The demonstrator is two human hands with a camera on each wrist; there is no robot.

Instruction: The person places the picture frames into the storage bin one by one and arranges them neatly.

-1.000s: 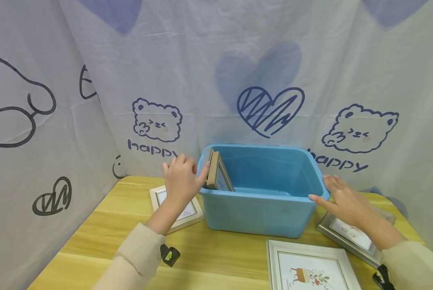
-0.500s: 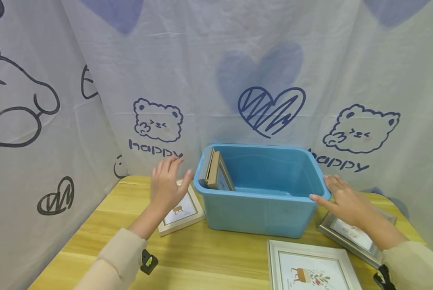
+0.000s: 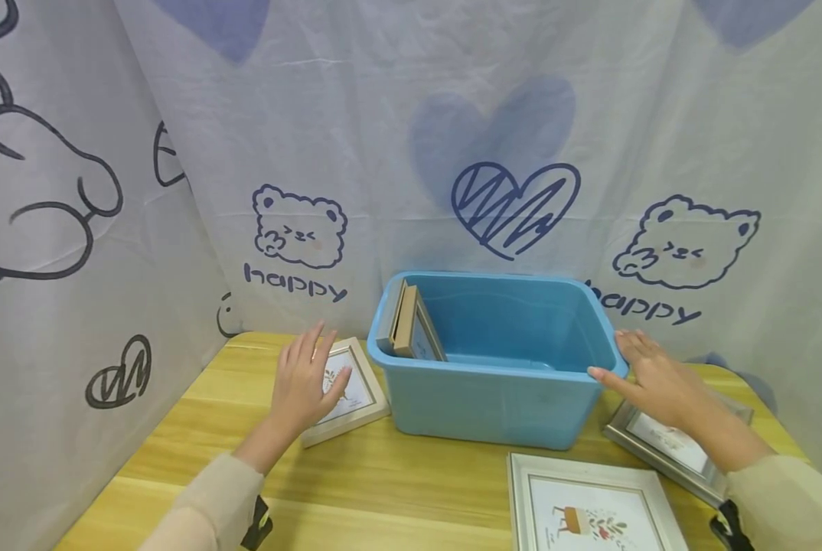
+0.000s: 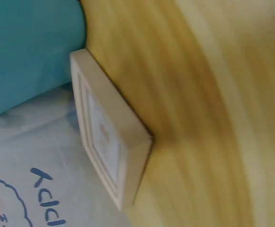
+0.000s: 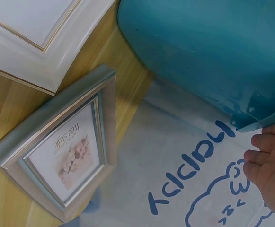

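Note:
In the head view my left hand (image 3: 302,384) is over a cream picture frame (image 3: 364,413) lying on the table left of the blue plastic bin (image 3: 480,405). Its fingers are extended and hold nothing; whether they touch the frame cannot be told. The left wrist view shows the cream frame (image 4: 132,137) apart from the hand, of which only a sliver is visible. My right hand (image 3: 659,386) rests on the bin's right rim, fairly straight fingers along the side and thumb at the front corner. Picture frames (image 3: 411,329) lean upright against the bin's left inner wall.
A large white picture frame (image 3: 590,471) lies on the wooden table (image 3: 397,497) in front of the bin. Right of the bin, a silver-grey frame (image 5: 57,127) lies partly under my right forearm. A printed curtain (image 3: 383,153) hangs behind and to the left.
My left hand has moved left and down from the bin's left rim to over the cream frame. My right hand stays on the right rim, and the bin has hardly moved.

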